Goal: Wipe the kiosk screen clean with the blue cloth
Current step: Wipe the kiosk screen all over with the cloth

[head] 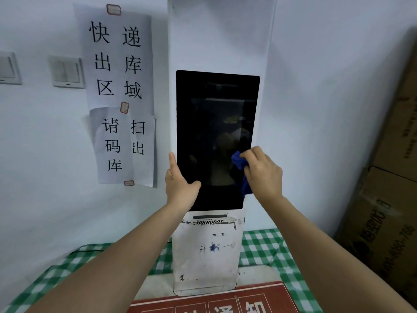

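The kiosk screen point(212, 123) is a tall black panel on a white stand, dark and reflective. My right hand point(264, 172) grips the bunched blue cloth point(240, 163) and holds it against the screen's lower right edge; part of the cloth hangs down below the hand. My left hand point(179, 184) holds the screen's lower left edge, with the thumb on the glass and the fingers along the side.
The white kiosk stand point(205, 256) sits on a table with a green checked cloth point(261, 242). Paper notices point(119, 64) and light switches point(66, 72) are on the wall to the left. Cardboard boxes point(388, 199) stack at the right. A red sign point(214, 301) lies in front.
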Motion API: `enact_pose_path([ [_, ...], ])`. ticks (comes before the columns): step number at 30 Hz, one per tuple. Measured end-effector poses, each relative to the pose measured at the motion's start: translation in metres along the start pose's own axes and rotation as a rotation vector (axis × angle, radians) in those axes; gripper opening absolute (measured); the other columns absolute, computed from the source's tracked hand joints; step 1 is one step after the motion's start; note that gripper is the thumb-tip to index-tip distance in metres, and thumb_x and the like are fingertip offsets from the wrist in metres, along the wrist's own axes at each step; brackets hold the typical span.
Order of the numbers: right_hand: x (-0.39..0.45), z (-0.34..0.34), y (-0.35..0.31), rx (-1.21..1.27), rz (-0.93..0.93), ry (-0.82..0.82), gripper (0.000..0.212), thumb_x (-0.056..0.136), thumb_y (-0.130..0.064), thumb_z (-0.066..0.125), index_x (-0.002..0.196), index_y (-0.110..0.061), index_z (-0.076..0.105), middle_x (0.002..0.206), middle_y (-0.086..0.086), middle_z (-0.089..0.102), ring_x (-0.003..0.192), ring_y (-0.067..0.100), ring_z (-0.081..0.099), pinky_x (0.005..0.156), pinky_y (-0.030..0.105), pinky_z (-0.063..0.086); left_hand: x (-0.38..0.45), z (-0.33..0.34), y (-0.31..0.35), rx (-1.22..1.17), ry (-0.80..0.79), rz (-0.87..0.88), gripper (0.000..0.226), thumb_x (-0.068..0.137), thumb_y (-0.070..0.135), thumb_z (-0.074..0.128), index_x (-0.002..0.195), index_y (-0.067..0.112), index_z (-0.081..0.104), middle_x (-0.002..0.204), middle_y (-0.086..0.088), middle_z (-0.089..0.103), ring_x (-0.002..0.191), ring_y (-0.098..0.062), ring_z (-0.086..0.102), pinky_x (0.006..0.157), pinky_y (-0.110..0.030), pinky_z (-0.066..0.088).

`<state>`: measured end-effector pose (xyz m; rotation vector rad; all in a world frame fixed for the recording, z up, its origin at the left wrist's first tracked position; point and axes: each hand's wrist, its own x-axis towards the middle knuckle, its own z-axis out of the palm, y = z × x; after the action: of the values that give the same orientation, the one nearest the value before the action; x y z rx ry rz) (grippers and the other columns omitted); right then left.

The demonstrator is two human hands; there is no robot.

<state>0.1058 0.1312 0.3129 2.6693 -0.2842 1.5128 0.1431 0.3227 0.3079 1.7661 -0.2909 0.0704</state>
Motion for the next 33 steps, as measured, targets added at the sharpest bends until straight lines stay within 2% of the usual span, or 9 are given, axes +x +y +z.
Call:
enact_pose_path([
  [2,0.014,-0.006,-0.001,0.038,0.071,0.064,0.021,0.074,0.004,0.060,0.090,-0.009,0.061,0.093,0.006,0.059,0.066,0.027,0.056,0.043,0.026,0.036,0.000,0.000,0.000,-0.001,0.000,0.001,0.098,0.086,-0.003,0.056,0.151,0.035,-0.007,0.158,0.000,0.013,0.139,-0.020,0.029,0.088,-0.020,0.028],
  [4,0.016,-0.005,-0.002,0.040,0.048,0.073,0.022,0.074,0.006,0.059,0.091,-0.008,0.061,0.094,0.007,0.059,0.067,0.027,0.056,0.043,0.028,0.040,0.001,0.001,0.001,-0.005,0.004,-0.005,0.098,0.086,-0.002,0.056,0.151,0.035,-0.007,0.158,-0.001,0.014,0.137,-0.020,0.031,0.087,-0.020,0.029],
  [10,-0.031,0.015,0.006,0.039,0.009,-0.027,0.026,0.070,0.010,0.064,0.089,-0.008,0.061,0.087,0.005,0.059,0.063,0.026,0.055,0.037,0.031,0.043,0.002,0.001,0.000,0.003,0.001,-0.007,0.099,0.085,-0.003,0.056,0.151,0.036,-0.007,0.157,-0.002,0.016,0.134,-0.020,0.033,0.087,-0.019,0.031],
  [15,-0.016,0.005,0.013,-0.003,-0.047,-0.068,0.021,0.072,0.007,0.061,0.086,-0.009,0.061,0.086,0.005,0.058,0.063,0.025,0.055,0.037,0.031,0.043,0.002,0.002,-0.004,0.003,0.012,-0.013,0.099,0.086,-0.001,0.056,0.150,0.038,-0.008,0.157,-0.002,0.015,0.136,-0.021,0.033,0.087,-0.021,0.031],
  [22,-0.013,0.007,0.007,0.073,0.058,0.041,0.026,0.072,0.009,0.058,0.091,-0.008,0.061,0.092,0.005,0.060,0.064,0.025,0.054,0.040,0.030,0.041,0.005,0.006,-0.007,0.031,0.019,-0.004,0.101,0.084,0.001,0.058,0.150,0.039,-0.010,0.156,-0.003,0.016,0.134,-0.022,0.034,0.086,-0.023,0.034],
  [30,-0.050,0.021,0.007,0.093,0.050,-0.076,0.025,0.074,0.007,0.062,0.092,-0.010,0.061,0.091,0.003,0.060,0.062,0.023,0.053,0.039,0.031,0.042,0.007,0.004,-0.010,0.027,0.016,0.002,0.102,0.084,0.000,0.058,0.149,0.039,-0.010,0.155,-0.004,0.018,0.133,-0.021,0.035,0.085,-0.023,0.035],
  [33,-0.037,0.013,0.004,0.150,0.101,-0.033,0.023,0.078,0.004,0.061,0.097,-0.010,0.062,0.097,0.003,0.060,0.063,0.022,0.054,0.043,0.032,0.043,0.005,0.003,-0.010,0.020,0.014,0.008,0.103,0.084,-0.001,0.058,0.149,0.040,-0.009,0.154,-0.004,0.019,0.132,-0.021,0.035,0.083,-0.022,0.036],
])
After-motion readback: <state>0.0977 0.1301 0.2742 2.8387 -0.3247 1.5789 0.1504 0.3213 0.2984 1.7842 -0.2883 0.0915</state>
